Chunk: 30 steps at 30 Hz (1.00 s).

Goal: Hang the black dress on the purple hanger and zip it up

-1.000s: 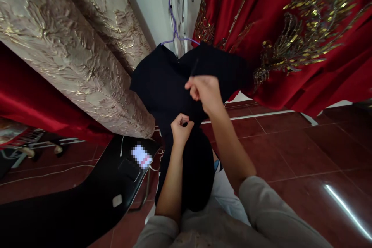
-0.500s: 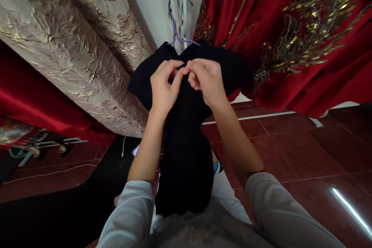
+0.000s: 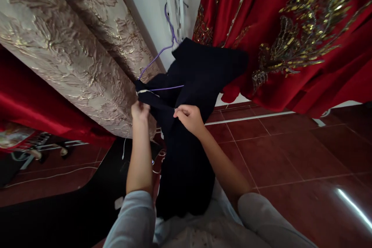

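Note:
A dark navy garment (image 3: pixel 186 155) with a collar hangs in front of me, its lower part draping down to my lap. Its right shoulder side stays up on a purple hanger (image 3: pixel 155 59), while the left side has come off, so that the hanger's left arm and lower bar show. My left hand (image 3: pixel 140 111) is closed on the slipped left part of the cloth; its fingers are partly hidden and a little blurred. With a pinch, my right hand (image 3: pixel 189 118) grips the garment's front edge near the middle. A pale strip shows inside the cloth above my left hand.
Red cloth with gold sequin embroidery (image 3: pixel 290 46) hangs on the right. Thick beige embossed fabric (image 3: pixel 81 54) hangs at the left. A white metal stand (image 3: pixel 178 7) holds the hanger. A black surface (image 3: pixel 72 209) lies at lower left, with cables nearby. The floor (image 3: pixel 285 151) is red tile.
Both hands have moved down and apart from the collar, the left one further left. The garment's left shoulder has slipped off the hanger, uncovering its purple arm and bar.

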Available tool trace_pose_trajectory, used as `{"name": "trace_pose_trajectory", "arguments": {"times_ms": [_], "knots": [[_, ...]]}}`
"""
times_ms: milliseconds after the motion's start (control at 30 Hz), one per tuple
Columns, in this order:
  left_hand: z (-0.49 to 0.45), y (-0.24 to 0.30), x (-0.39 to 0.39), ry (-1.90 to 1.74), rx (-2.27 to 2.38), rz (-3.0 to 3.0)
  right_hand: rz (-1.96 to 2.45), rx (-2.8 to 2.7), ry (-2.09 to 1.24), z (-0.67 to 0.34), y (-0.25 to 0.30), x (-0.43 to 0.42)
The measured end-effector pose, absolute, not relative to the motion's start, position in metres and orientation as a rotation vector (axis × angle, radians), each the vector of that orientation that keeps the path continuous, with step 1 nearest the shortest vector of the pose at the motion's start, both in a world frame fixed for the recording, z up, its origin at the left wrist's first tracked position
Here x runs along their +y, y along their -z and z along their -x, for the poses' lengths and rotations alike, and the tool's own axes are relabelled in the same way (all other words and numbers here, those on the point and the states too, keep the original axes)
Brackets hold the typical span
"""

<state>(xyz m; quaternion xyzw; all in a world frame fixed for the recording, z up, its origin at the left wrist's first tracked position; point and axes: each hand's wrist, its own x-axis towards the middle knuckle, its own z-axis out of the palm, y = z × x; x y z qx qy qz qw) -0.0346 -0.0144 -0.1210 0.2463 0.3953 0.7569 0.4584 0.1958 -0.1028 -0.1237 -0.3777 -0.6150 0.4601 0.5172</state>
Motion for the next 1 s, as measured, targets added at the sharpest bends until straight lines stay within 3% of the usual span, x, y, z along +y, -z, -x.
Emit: {"name": "trace_pose_trajectory", "arguments": {"times_ms": [167,333,567,767,933,1000], "knots": [[-0.005,0.178,-0.072,-1.717,0.987,-0.469,1.046,-1.213,-1.006,-0.238,0.161,-0.127],[-0.035,0.146,-0.094,-1.680,0.866,-0.932,1.029,-1.365,-0.781,-0.253,0.156,-0.126],[-0.064,0.106,-0.120,-1.558,0.981,-1.826,0.805,-1.578,-1.271,-0.205,0.128,-0.113],[-0.013,0.133,-0.117,-0.937,0.798,-2.121,0.880,-1.876,-1.804,-0.232,0.084,-0.099],[0.027,0.132,-0.102,-0.644,0.957,-2.407,0.926,-2.314,-0.834,-0.259,0.044,-0.076],[0.032,0.121,-0.101,-0.703,0.942,-2.401,0.798,-2.265,-0.683,-0.258,0.035,-0.069]]}}
